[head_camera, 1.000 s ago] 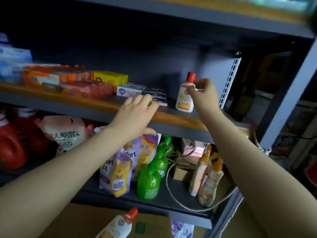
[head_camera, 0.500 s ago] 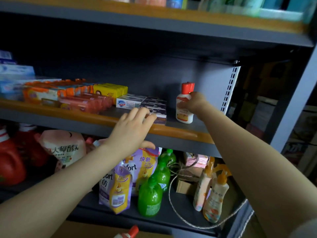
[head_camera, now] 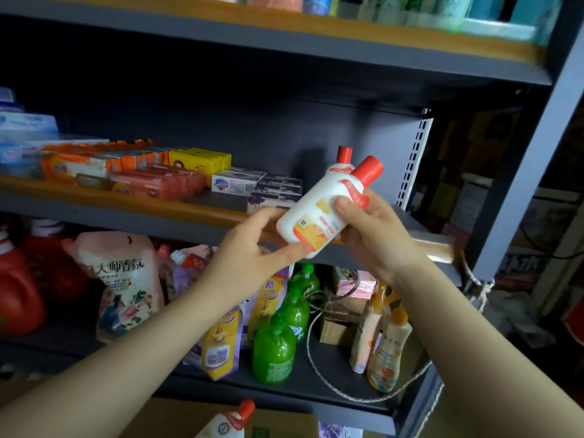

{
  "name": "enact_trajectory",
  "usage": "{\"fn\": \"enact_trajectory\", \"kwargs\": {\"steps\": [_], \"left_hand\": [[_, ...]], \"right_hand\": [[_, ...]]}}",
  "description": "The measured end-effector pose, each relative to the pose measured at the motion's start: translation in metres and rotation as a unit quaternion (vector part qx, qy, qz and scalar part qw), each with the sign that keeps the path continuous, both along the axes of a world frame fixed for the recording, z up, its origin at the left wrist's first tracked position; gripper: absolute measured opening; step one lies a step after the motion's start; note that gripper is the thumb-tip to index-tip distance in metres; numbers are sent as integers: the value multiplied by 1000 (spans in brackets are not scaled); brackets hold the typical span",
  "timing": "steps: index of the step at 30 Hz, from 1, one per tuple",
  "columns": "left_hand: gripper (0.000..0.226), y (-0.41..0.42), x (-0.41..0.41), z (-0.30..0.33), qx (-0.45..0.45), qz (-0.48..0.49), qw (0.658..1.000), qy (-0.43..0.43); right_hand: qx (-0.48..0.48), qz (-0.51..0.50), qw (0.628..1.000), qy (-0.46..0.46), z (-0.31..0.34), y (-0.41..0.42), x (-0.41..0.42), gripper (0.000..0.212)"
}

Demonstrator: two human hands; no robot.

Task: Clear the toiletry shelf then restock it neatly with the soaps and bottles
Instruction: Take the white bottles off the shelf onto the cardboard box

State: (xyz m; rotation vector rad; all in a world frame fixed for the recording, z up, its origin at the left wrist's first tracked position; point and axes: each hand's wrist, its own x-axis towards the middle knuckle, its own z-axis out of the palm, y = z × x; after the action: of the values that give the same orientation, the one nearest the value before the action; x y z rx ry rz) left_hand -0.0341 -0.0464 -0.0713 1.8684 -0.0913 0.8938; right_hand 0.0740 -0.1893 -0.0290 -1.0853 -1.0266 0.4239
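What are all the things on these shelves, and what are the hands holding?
held bottle: one, white with red cap, tilted, in both hands
standing bottle: one, white with red cap, middle shelf, behind the held one
soap packs: several, orange, red, yellow, middle shelf
soap boxes: a few, white and dark, middle shelf
green bottles: at least two, lower shelf
orange-capped bottles: two, cream, lower shelf right
pouches: several, pink, purple, lower shelf
red jugs: two, lower shelf left
left hand: pinches the bottle's base
right hand: grips its upper part
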Motion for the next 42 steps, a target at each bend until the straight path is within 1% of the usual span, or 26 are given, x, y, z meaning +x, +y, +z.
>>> {"fn": "enact_trajectory", "kwargs": {"steps": [2,5,7,8,9,10,11,12,13,15,17,19,21,23,25,27,28,29,30,32,34,35,38,40,41,42], "left_hand": [[40,-4,-8,-7,36,46,998,-24],[38,5,-15,-16,138,136,978,-75],[40,13,-18,-20,207,174,959,-90],[39,15,-19,-22,216,179,956,-82],[36,14,-21,-23,198,169,964,-58],[31,12,-23,-23,145,132,980,-31],[29,10,-23,-23,59,69,996,-7],[28,9,-23,-24,-39,-2,999,14],[27,6,-22,-27,-120,-58,991,28],[26,2,-20,-33,-217,-118,968,42],[23,0,-18,-38,-285,-153,945,45],[27,-2,-17,-41,-324,-186,926,56],[32,-3,-16,-43,-359,-212,906,74],[38,-1,-12,-44,-344,-205,911,94],[49,3,-6,-46,-276,-170,941,96],[65,12,-1,-50,-240,-128,958,88],[71,14,-4,-52,-218,-119,966,72],[76,15,-6,-55,-194,-114,973,52],[79,14,-9,-56,-166,-114,979,44],[80,13,-13,-59,-133,-133,981,49],[81,8,-15,-55,-141,-152,976,65],[83,6,-17,-52,-161,-161,970,89],[93,-3,-23,-53,-253,-222,927,163],[98,-10,-28,-48,-331,-256,888,190],[95,-14,-31,-45,-353,-258,876,204],[87,-18,-34,-40,-369,-253,867,220]], "right_hand": [[26,45,999,14,-14,5,1,48],[26,101,994,22,-25,6,-1,59],[15,106,994,22,-27,5,-5,61],[7,94,995,21,-27,5,-7,58],[-2,73,997,21,-26,6,-10,52],[-14,48,999,20,-24,7,-14,45],[-29,26,999,19,-22,7,-18,36],[-41,10,999,18,-19,8,-20,28],[-51,-1,999,18,-16,8,-23,25],[-64,-15,998,10,-12,8,-27,27],[-71,-22,997,-3,-10,7,-29,28],[-63,-13,998,-4,-11,7,-29,25],[-40,4,999,6,-13,9,-28,24],[-21,5,1000,-20,-15,11,-30,25],[-14,-14,993,-118,-20,12,-35,21],[-20,-61,966,-249,-26,12,-39,23],[-24,-87,951,-297,-30,12,-39,25],[-27,-102,944,-314,-32,12,-39,25],[-27,-109,946,-305,-33,12,-39,25],[-30,-106,965,-237,-30,13,-44,16],[-36,-107,984,-137,-24,14,-47,7],[-50,-123,986,-99,-22,14,-47,11],[-143,-171,974,-45,-24,18,-42,25],[-193,-158,968,21,-28,19,-38,26],[-207,-142,967,55,-31,21,-37,29],[-210,-120,966,91,-35,22,-35,34]]}}
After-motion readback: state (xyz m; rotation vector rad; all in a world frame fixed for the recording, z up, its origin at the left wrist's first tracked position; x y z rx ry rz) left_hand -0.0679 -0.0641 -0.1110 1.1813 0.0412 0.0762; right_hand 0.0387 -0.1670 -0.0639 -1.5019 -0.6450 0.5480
